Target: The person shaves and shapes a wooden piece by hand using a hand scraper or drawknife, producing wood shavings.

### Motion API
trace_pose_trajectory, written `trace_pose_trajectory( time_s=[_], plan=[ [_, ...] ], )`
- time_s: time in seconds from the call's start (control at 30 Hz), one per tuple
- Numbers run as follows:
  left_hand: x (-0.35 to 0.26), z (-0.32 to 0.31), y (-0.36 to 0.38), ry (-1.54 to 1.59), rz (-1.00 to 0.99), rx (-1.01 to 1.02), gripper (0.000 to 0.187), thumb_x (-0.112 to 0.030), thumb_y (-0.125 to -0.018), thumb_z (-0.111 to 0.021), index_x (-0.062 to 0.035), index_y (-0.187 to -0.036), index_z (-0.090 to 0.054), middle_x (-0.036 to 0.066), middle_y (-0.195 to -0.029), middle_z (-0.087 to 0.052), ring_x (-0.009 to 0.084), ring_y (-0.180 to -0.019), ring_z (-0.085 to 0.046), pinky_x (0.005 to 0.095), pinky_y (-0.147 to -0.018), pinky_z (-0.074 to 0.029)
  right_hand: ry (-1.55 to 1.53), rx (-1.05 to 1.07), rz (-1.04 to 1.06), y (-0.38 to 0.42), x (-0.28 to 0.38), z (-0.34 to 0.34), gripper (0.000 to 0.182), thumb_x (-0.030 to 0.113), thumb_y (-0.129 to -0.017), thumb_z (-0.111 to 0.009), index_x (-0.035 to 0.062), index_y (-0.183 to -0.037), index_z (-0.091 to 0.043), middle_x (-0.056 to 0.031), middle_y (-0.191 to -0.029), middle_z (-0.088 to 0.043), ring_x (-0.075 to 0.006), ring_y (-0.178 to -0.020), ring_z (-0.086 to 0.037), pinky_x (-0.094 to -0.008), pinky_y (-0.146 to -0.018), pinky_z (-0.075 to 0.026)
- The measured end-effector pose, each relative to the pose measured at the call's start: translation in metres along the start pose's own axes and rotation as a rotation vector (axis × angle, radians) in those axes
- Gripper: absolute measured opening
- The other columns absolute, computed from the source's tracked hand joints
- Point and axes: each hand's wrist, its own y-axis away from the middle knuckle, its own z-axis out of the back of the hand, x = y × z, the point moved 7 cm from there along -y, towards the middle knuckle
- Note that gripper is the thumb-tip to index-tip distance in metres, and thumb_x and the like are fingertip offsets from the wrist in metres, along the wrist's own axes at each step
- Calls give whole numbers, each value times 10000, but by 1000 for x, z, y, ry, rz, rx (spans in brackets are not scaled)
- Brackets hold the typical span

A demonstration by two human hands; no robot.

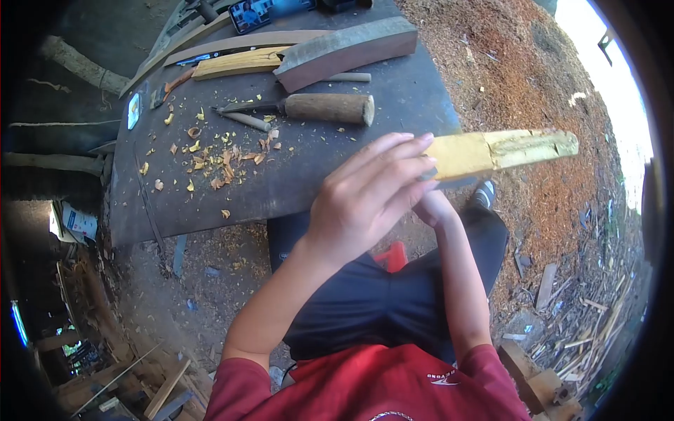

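My left hand (368,186) is closed around the near end of a yellow carved piece of wood (463,158), which points to the right past the table's corner. A groove and rough, cracked edges show toward its far end. A small grey patch by the fingertips is too small to make out. Below and behind it is my right hand (434,207), close against the underside of the wood, with its fingers hidden. On the table (281,175), a chisel with a thick round wooden handle (326,107) lies next to a short wooden stick (247,121).
A long grey-brown wooden block (351,49), a yellow wood piece (239,63) and a phone (263,14) lie at the back. A wood-handled brush (168,88) is at the left. Wood shavings (225,168) cover part of the tabletop; sawdust (519,70) covers the ground at right.
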Motion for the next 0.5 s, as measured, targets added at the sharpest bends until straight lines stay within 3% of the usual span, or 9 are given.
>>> trace_pose_trajectory(
  time_s=[0.17, 0.3, 0.4, 0.5],
  plan=[
    [-1, -2, 3, -6, 38, 0, 272, -52, -857, -836, -10, -1108, -737, 162, -1225, -766, 322, -1180, -719, 409, -1004, -569, 112, -127, 206, 9, -1, 16, 157, 203, -1037, -682, 63, -1102, -709, 12, -887, -683, -82, -774, -634, -245, -730, -514],
    [-2, -2, 3, -21, 41, 3, 265, -61, -869, -830, -16, -1114, -739, 154, -1230, -766, 307, -1179, -720, 402, -1012, -564, -182, -45, 197, 15, -16, 11, 183, 219, -1072, -650, 55, -1127, -709, 17, -912, -675, -73, -800, -626, -233, -773, -525],
    [-4, -1, 3, -12, 54, 0, 248, -64, -882, -820, -25, -1113, -740, 150, -1225, -769, 303, -1181, -719, 403, -1017, -560, -157, -85, 369, 19, -10, 13, 206, 224, -1065, -664, 46, -1157, -710, 16, -928, -679, -79, -809, -627, -237, -782, -525],
    [-2, -1, 4, -31, 19, -43, 226, -95, -868, -823, -55, -1070, -732, 126, -1196, -770, 311, -1123, -733, 396, -931, -595, 115, -290, 498, 44, 7, 19, 266, 212, -1040, -701, 17, -1214, -746, -19, -982, -727, -75, -854, -637, -233, -788, -515]
  ],
)
